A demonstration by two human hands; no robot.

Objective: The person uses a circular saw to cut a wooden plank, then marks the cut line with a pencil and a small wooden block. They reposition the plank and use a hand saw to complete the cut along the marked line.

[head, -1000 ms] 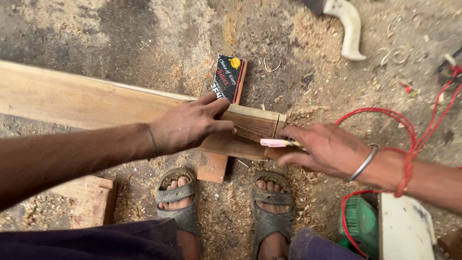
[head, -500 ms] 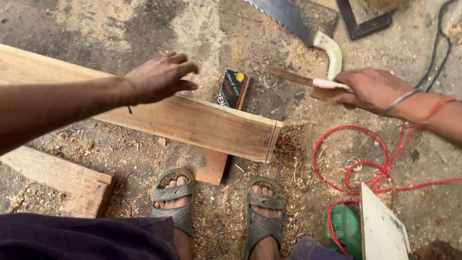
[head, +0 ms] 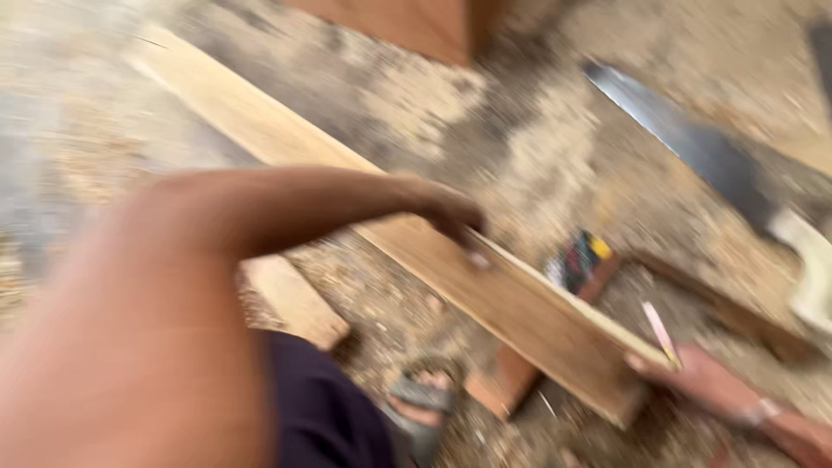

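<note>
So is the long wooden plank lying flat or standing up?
Lying flat. The plank rests broad face up across a wood block, with the left hand on it.

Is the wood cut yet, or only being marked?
Not cut: the plank looks whole, and the saw lies untouched on the ground. The left hand rests on the plank; the right hand holds a pencil at its end. Blur hides any mark.

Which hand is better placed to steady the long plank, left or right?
Left, probably. The left hand already rests on the plank near its middle, fingers curled over the far edge. The right hand sits at the plank's near end and holds a pink pencil, so it is occupied. The picture is blurred.
</note>
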